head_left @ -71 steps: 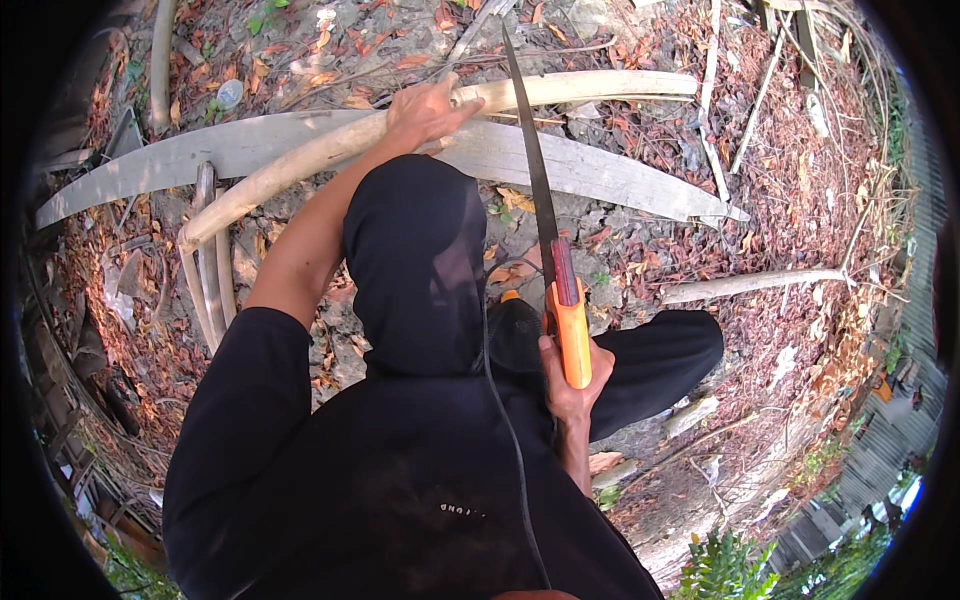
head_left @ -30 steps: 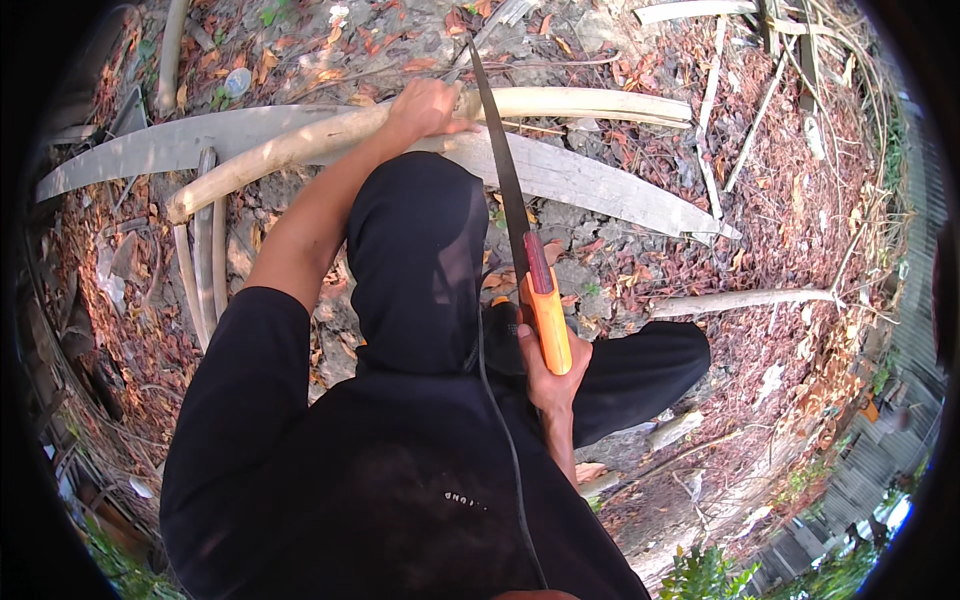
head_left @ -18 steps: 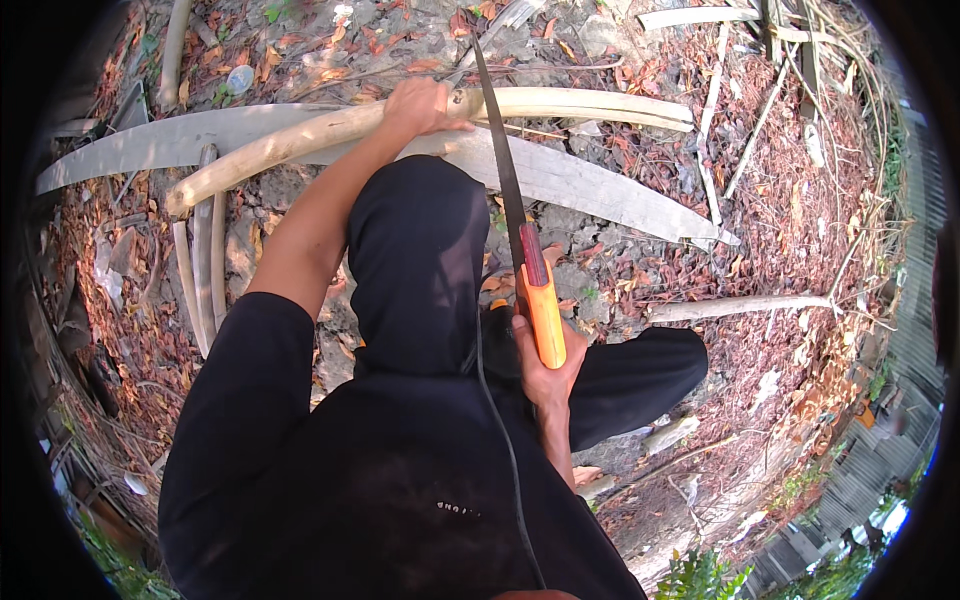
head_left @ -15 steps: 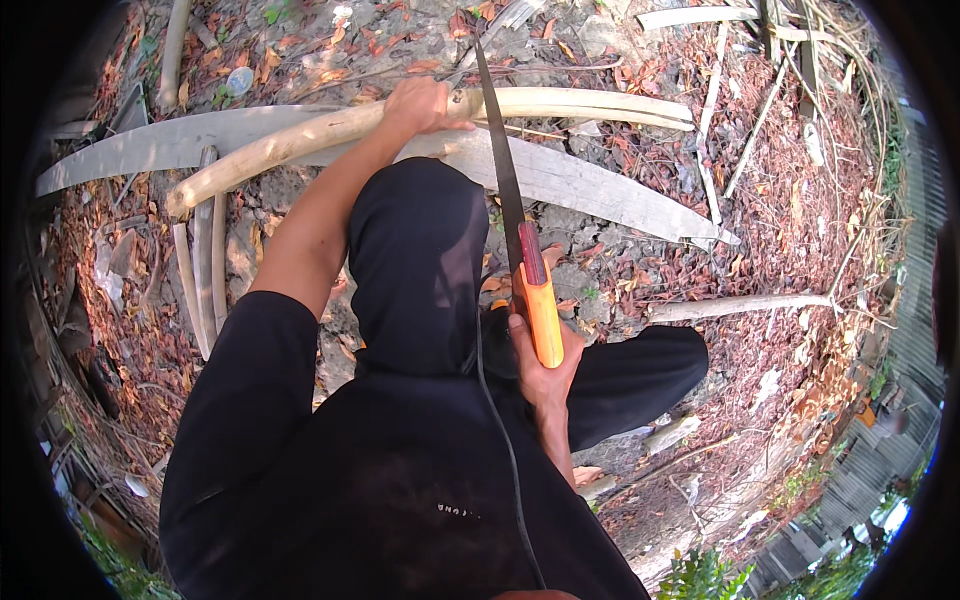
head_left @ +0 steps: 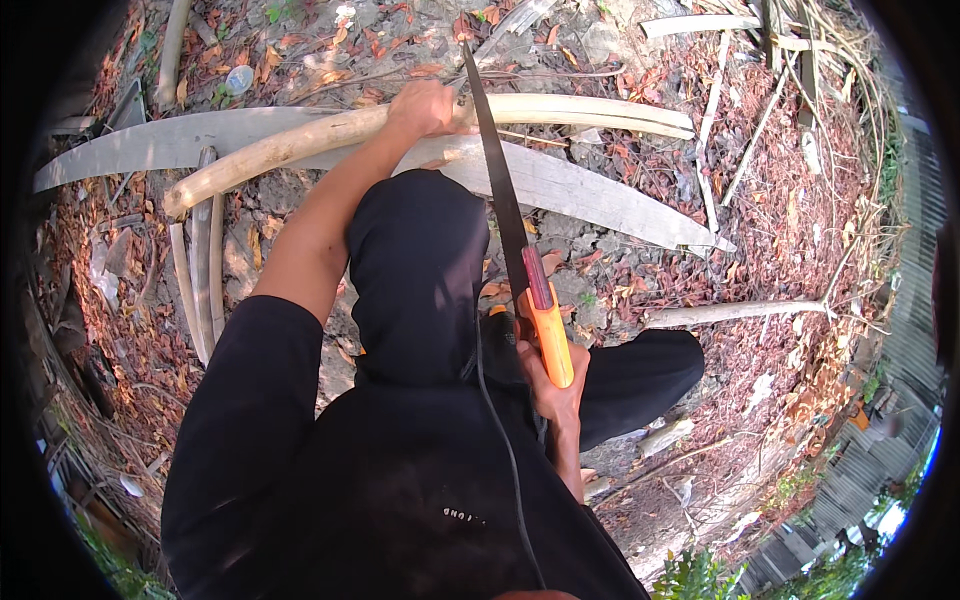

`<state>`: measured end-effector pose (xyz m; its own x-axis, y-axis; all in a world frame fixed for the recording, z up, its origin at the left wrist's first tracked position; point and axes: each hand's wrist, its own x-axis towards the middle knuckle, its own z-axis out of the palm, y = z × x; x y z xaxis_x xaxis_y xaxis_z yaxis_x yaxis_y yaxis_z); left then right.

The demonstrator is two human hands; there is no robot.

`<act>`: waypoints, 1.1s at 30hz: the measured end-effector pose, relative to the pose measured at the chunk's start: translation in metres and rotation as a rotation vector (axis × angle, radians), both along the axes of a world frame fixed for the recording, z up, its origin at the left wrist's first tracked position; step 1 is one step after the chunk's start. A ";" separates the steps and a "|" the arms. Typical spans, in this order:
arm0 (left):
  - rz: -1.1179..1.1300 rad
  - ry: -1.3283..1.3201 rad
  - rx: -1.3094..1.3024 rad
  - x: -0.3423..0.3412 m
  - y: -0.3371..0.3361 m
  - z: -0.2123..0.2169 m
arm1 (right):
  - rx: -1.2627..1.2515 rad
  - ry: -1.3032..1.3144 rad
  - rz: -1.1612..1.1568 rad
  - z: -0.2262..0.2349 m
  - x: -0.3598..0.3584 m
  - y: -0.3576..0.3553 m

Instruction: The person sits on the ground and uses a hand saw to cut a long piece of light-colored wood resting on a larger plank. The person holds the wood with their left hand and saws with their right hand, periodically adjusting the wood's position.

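A pale, bark-stripped wooden pole (head_left: 290,147) lies crosswise in front of me over a grey plank (head_left: 590,190). My left hand (head_left: 422,108) is closed round its middle. In my right hand (head_left: 556,390) is a handsaw (head_left: 507,188), gripped by its orange and dark red handle. Its long dark blade crosses the pole just right of my left hand, the tip pointing away from me. Whether the teeth have cut into the wood cannot be made out from above.
Several sticks (head_left: 203,265) lie under the pole's left end. A lone branch (head_left: 735,313) rests to the right by my bent knee. Dry leaves and twigs litter the soil. Thin strips of wood (head_left: 712,125) and corrugated sheeting (head_left: 915,270) are at the far right.
The handsaw has slid back toward me along with my right hand, its handle shifting slightly right and its tip slightly left. My left hand stays on the pole.
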<state>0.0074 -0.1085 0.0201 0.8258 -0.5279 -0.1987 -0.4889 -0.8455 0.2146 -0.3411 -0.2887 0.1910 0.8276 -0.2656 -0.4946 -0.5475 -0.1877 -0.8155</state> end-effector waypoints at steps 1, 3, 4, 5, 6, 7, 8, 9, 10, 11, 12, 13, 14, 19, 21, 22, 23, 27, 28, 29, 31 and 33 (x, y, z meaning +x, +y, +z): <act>-0.007 0.014 0.013 -0.006 -0.001 0.001 | -0.002 0.009 -0.028 0.001 -0.011 -0.002; -0.025 0.011 0.052 -0.007 -0.002 0.010 | -0.052 -0.035 -0.020 -0.001 -0.014 0.000; -0.020 0.007 0.050 -0.006 -0.004 0.008 | -0.077 -0.057 -0.017 -0.001 -0.014 0.000; -0.014 0.004 0.051 -0.008 -0.004 0.005 | -0.102 -0.078 -0.008 0.000 -0.011 0.002; -0.009 0.002 0.052 -0.009 -0.004 0.002 | -0.126 -0.098 0.000 0.002 -0.004 0.005; -0.005 0.000 0.055 -0.011 -0.003 0.000 | -0.151 -0.119 0.008 0.003 0.000 0.006; -0.002 -0.002 0.057 -0.010 -0.003 -0.001 | -0.153 -0.133 0.008 0.002 0.003 0.006; 0.002 -0.003 0.059 -0.010 -0.003 -0.001 | -0.155 -0.146 0.007 0.001 0.005 0.006; 0.008 0.001 0.062 -0.009 -0.002 0.000 | -0.157 -0.160 0.006 0.001 0.006 0.006; 0.014 0.005 0.064 -0.009 -0.002 0.000 | -0.135 -0.142 -0.005 -0.001 0.006 0.005; 0.020 0.011 0.064 -0.008 -0.002 0.001 | -0.115 -0.121 -0.017 -0.002 0.006 0.003; 0.021 0.039 0.078 -0.008 -0.003 0.003 | -0.095 -0.101 -0.028 -0.003 0.005 0.002; 0.020 0.067 0.092 -0.007 -0.004 0.006 | -0.114 -0.117 -0.008 -0.002 0.004 0.003; 0.005 -0.040 0.038 -0.012 -0.005 0.001 | -0.103 -0.143 -0.033 -0.007 0.002 0.006; -0.022 -0.141 0.008 -0.017 -0.004 -0.009 | -0.088 -0.080 -0.028 -0.011 0.015 0.007; -0.027 -0.153 0.005 -0.018 -0.001 -0.011 | -0.075 -0.053 -0.023 -0.014 0.023 0.008; -0.031 -0.165 0.003 -0.019 0.003 -0.011 | -0.092 -0.072 0.012 -0.018 0.029 0.009; -0.090 -0.316 -0.097 -0.018 0.004 -0.026 | -0.165 -0.122 0.098 -0.007 0.023 0.012; -0.100 -0.335 -0.087 -0.019 0.004 -0.029 | -0.143 -0.116 0.086 -0.003 0.013 0.008; -0.108 -0.358 -0.073 -0.017 0.005 -0.026 | -0.119 -0.115 0.078 0.000 0.006 0.004; -0.115 -0.391 -0.084 -0.016 0.006 -0.027 | -0.039 -0.113 0.034 0.000 0.006 -0.002; -0.113 -0.410 -0.132 -0.018 0.006 -0.030 | 0.004 -0.093 0.013 0.003 0.009 -0.007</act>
